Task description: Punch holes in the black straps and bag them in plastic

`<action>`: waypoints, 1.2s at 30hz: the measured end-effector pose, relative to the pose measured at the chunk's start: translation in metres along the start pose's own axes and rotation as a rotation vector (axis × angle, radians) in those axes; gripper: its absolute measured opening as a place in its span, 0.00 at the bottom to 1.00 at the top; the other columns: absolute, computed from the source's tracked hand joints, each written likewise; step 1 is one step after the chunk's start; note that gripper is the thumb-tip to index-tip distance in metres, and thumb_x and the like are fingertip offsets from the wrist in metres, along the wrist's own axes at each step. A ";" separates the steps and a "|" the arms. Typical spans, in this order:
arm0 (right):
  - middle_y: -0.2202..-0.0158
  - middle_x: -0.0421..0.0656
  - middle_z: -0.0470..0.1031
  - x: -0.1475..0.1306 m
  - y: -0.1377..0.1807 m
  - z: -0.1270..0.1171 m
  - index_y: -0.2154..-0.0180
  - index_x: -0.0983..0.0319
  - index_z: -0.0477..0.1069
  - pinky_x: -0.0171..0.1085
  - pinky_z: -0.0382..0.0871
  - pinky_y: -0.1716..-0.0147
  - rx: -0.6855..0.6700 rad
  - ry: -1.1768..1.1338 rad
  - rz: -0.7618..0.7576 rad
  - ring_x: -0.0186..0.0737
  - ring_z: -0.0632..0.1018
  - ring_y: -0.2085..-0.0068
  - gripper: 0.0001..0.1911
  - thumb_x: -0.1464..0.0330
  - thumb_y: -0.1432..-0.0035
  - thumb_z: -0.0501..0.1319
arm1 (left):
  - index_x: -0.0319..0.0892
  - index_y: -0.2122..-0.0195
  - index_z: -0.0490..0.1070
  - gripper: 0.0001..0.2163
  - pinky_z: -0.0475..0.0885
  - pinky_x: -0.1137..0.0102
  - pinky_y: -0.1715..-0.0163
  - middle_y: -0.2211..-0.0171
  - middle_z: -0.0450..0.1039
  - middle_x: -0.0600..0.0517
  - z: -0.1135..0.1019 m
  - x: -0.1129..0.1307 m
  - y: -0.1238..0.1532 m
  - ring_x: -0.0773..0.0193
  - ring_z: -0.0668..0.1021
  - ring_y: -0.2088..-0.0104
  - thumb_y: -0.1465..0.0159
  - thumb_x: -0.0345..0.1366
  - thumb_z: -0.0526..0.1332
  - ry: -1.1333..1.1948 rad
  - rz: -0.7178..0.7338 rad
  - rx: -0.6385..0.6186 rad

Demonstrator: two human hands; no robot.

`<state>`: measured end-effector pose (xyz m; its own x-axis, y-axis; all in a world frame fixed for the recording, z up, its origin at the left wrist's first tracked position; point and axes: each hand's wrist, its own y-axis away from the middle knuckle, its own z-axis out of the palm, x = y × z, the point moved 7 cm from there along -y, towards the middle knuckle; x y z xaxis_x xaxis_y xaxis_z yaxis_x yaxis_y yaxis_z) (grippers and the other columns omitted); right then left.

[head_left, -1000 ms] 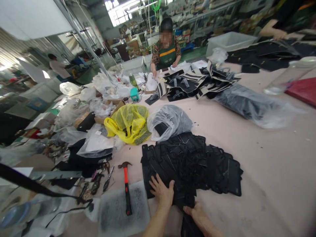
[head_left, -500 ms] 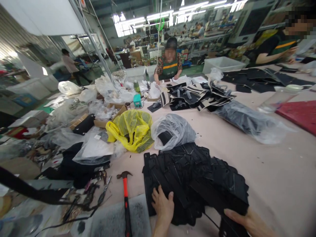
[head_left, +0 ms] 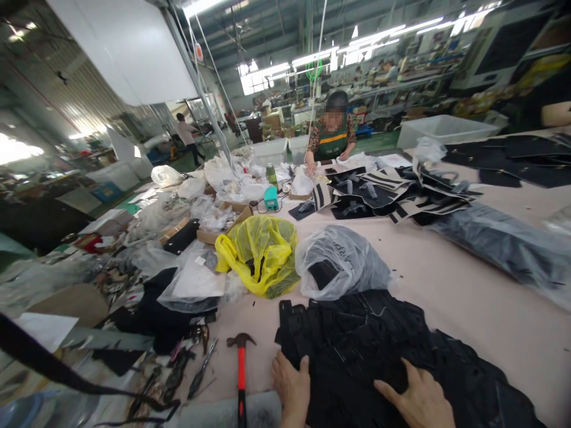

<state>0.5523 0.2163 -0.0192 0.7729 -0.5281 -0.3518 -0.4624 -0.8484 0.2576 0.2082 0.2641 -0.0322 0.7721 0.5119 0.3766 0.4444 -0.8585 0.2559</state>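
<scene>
Black pieces (head_left: 379, 351) lie in a loose heap at the near edge of the tabletop (head_left: 468, 285). My left hand (head_left: 292, 386) rests palm down on the heap's left edge, fingers straight and together, gripping nothing. My right hand (head_left: 422, 401) lies flat on top of the heap, fingers spread wide, closed on nothing. A hammer (head_left: 241, 371) lies just left of my left hand.
</scene>
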 end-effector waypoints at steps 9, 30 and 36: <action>0.53 0.57 0.73 -0.018 0.008 0.007 0.36 0.66 0.48 0.49 0.69 0.52 -0.126 -0.318 0.181 0.58 0.77 0.53 0.51 0.43 0.52 0.58 | 0.34 0.54 0.68 0.22 0.71 0.65 0.54 0.58 0.77 0.40 0.045 0.027 0.023 0.53 0.79 0.56 0.41 0.48 0.61 0.483 -0.120 -0.286; 0.45 0.55 0.72 -0.022 0.004 0.001 0.42 0.68 0.65 0.48 0.63 0.43 -0.263 -0.873 0.264 0.57 0.71 0.43 0.46 0.47 0.56 0.66 | 0.38 0.51 0.70 0.19 0.69 0.69 0.50 0.52 0.76 0.43 0.047 0.049 0.042 0.57 0.77 0.51 0.34 0.44 0.51 0.566 0.046 -0.379; 0.52 0.51 0.77 -0.041 0.012 0.012 0.45 0.66 0.68 0.43 0.71 0.50 -0.397 -1.078 0.235 0.52 0.77 0.50 0.43 0.55 0.62 0.73 | 0.38 0.55 0.72 0.18 0.69 0.65 0.50 0.53 0.76 0.42 0.045 0.063 0.046 0.54 0.76 0.51 0.35 0.45 0.52 0.577 0.077 -0.403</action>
<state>0.5094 0.2269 -0.0127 -0.1694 -0.5895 -0.7898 -0.2296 -0.7558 0.6133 0.2977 0.2555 -0.0363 0.3807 0.4805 0.7901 0.1093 -0.8718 0.4775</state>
